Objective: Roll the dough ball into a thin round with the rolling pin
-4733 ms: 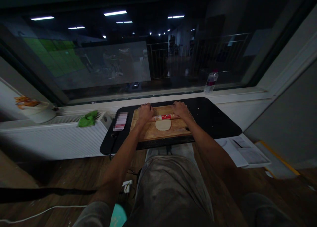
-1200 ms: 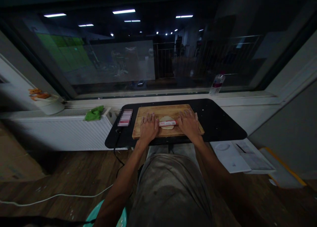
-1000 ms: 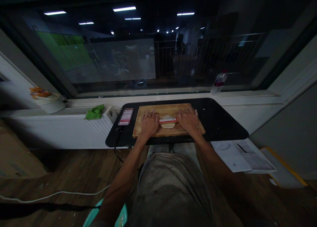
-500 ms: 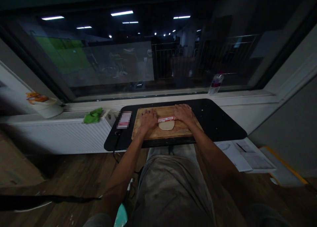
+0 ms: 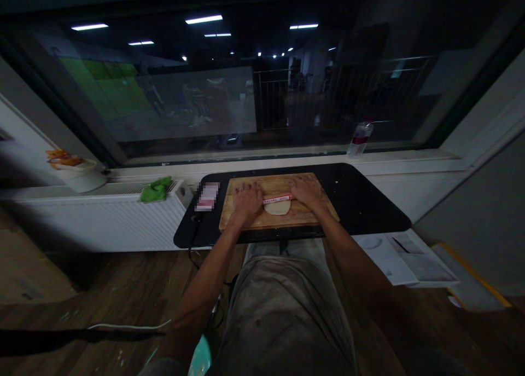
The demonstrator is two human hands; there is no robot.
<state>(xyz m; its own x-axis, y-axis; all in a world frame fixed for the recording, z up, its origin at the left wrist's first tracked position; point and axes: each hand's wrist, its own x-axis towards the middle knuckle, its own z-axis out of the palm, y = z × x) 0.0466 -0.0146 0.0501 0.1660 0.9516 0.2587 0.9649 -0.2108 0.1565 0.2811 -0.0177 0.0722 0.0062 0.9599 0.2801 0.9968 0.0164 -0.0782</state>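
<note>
A wooden cutting board lies on the black table. On it is a flat, pale, rounded piece of dough. Across the dough's far edge runs a rolling pin with a red-and-white printed band. My left hand lies over the pin's left end and my right hand over its right end, both palms down. Both ends of the pin are hidden under my hands.
The black table carries a blurred-out phone-like item at left. A green cloth and a white pot rest on the radiator. A bottle stands on the sill; a white box is low at right.
Both hands and the rolling pin have come slightly nearer to me over the dough. The printed band has turned a little. The whole view has shifted slightly.
</note>
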